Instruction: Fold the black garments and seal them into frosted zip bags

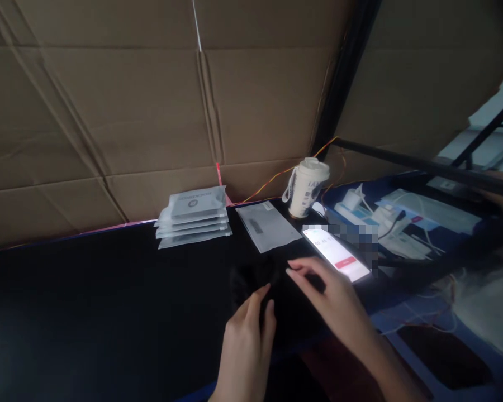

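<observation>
A dark, soft-looking black cloth (251, 279) lies in front of me, barely standing out from the black tabletop. My left hand (247, 326) is closed at its near edge, with index finger and thumb bent over the dark material. To the right, my right hand (318, 285) has its thumb and fingertips drawn close in a pinch beside the cloth. Whatever may be between those fingertips blends into the black surface. Beyond my hands lies a flat, frosted zip bag (268, 226) with a dark mark on it.
Several frosted packets form a stack (195, 218) at the back. A lidded white cup (308, 187) stands near the cardboard wall (268, 100). Right of my right hand lies a lit phone (337, 254). Chargers and cables (385, 218) crowd the right, beyond a black metal frame (346, 72).
</observation>
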The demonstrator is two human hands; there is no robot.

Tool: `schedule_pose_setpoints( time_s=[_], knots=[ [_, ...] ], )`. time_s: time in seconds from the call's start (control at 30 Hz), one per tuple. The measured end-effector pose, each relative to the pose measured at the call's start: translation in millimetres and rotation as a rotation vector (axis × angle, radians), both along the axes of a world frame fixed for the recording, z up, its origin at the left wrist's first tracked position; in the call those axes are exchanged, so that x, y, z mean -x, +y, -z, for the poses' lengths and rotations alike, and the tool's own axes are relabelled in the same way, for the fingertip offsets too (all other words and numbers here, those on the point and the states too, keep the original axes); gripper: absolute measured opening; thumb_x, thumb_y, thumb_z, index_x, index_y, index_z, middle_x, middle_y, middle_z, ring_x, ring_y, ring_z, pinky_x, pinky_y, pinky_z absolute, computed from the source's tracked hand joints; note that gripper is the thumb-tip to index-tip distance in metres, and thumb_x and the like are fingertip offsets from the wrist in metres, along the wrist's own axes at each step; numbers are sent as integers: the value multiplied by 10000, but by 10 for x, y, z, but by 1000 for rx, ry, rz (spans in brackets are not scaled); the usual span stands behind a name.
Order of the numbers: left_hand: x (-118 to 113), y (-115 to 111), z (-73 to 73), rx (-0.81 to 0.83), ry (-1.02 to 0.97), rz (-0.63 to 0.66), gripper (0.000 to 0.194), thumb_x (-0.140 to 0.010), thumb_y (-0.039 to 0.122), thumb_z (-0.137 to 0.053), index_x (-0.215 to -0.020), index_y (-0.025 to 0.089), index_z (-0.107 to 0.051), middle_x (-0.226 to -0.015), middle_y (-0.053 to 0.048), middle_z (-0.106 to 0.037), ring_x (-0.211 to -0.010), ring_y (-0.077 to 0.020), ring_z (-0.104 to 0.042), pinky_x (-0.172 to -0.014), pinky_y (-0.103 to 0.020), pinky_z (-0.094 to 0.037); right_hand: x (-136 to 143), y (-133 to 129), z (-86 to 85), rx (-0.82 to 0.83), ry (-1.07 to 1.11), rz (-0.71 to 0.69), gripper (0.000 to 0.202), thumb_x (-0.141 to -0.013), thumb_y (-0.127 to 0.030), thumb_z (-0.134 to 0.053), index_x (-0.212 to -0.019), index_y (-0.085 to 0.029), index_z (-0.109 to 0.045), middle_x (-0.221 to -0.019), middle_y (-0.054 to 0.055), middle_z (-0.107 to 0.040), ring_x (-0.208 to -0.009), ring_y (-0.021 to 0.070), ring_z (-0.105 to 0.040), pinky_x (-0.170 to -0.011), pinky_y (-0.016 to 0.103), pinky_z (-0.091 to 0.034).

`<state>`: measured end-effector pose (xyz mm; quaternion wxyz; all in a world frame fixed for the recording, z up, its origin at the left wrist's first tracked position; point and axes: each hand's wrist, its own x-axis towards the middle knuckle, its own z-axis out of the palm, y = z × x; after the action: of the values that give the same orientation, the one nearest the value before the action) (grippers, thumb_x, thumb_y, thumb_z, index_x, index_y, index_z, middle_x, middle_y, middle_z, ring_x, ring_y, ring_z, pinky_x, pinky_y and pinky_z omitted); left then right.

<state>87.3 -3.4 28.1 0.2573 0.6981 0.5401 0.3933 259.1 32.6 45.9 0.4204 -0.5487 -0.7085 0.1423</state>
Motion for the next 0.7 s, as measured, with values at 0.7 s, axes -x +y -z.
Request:
schedule_pose_setpoints(
  time_s=[0.7],
  knots=[
    [533,-287,101,-324,250,-307,209,-884,348,-558,-1069,259,-599,-1082,-54,-636,-973,-225,-642,-851,-383,-535,235,-286,480,-13,-206,-97,256,-915,-296,-543,-1169,-275,-527,-1149,67,-653,-1116,234,-611,-1103,599,-298]
  ],
)
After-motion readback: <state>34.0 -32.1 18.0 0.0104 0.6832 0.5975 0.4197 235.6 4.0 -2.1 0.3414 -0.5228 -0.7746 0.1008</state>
